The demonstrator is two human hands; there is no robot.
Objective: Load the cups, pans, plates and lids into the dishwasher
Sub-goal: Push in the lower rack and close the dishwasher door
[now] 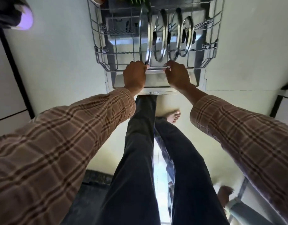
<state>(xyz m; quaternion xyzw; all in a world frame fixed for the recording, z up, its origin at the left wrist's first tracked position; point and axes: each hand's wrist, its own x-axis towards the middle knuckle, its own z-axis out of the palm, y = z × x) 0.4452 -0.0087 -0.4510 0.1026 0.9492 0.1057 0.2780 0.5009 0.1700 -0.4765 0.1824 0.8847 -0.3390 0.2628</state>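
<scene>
A wire dishwasher rack (99, 52) is pulled out over the open dishwasher door (156, 81). Several glass lids with steel rims and black knobs stand upright in its right half: a large lid (145, 34), a middle lid (162, 41) and a small lid (188, 36). My left hand (135, 75) grips the rack's front handle bar (157, 67) at its left end. My right hand (177, 74) grips the same bar at its right end. The left half of the rack holds nothing that I can see.
I look steeply down past my plaid sleeves, dark trousers and a bare foot (173, 116) on the pale floor. Dark-framed cabinet fronts (13, 62) stand at the left and far right. Another person's foot (223, 194) shows at the lower right.
</scene>
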